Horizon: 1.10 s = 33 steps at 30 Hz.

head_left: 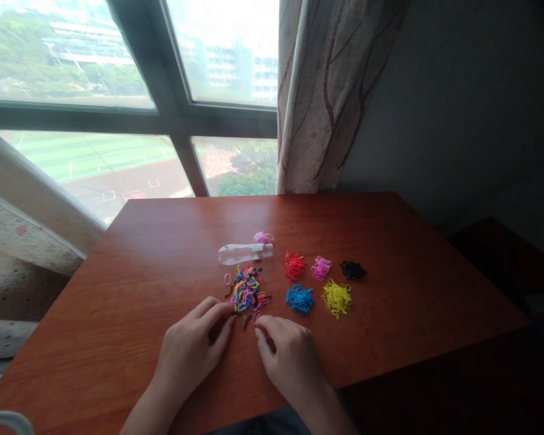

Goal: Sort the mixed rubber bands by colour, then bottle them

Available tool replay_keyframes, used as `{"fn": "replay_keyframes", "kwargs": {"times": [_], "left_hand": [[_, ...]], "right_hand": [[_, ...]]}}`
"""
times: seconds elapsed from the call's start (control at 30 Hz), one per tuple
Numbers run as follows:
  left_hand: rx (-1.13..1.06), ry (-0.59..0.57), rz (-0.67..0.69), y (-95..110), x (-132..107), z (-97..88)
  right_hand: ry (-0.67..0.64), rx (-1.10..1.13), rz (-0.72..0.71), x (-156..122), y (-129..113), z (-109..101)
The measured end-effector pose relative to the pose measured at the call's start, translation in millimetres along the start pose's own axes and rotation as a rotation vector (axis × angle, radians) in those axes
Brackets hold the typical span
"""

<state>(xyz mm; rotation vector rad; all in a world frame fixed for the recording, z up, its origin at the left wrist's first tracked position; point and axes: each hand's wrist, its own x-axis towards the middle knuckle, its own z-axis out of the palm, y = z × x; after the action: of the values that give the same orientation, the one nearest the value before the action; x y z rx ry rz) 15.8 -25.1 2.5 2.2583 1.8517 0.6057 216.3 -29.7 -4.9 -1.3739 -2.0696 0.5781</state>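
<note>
A mixed heap of small looped rubber bands (247, 290) in several colours lies in front of my hands. My left hand (194, 341) rests at the heap's near left edge, thumb and index finger drawn together; whatever is between the tips is too small to make out. At the near right edge, my right hand (292, 353) has thumb and forefinger pinched by a pink rubber band (256, 316), which pokes out from the fingertips. A black band (246, 324) lies between the two hands. One loose pink loop (227, 279) sits left of the heap.
Sorted piles lie to the right: red (294, 266), pink (321, 267), black (352, 270), blue (300, 299) and yellow (337, 298). Behind the heap, a clear bottle (242, 254) lies on its side beside a pink object (263, 237). The wooden table (163, 241) meets a window and curtains.
</note>
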Motion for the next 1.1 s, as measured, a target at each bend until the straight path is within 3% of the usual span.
{"fn": "replay_keyframes", "kwargs": {"times": [0.8,1.1], "left_hand": [[-0.015,0.003,-0.004,-2.5,-0.9,2.2],[-0.003,0.017,-0.072,-0.9,0.3,3.1]], "right_hand": [[-0.035,0.071,0.015,-1.1,2.9,-1.4],[0.008,0.051,0.045,-1.3,3.7,3.6]]}}
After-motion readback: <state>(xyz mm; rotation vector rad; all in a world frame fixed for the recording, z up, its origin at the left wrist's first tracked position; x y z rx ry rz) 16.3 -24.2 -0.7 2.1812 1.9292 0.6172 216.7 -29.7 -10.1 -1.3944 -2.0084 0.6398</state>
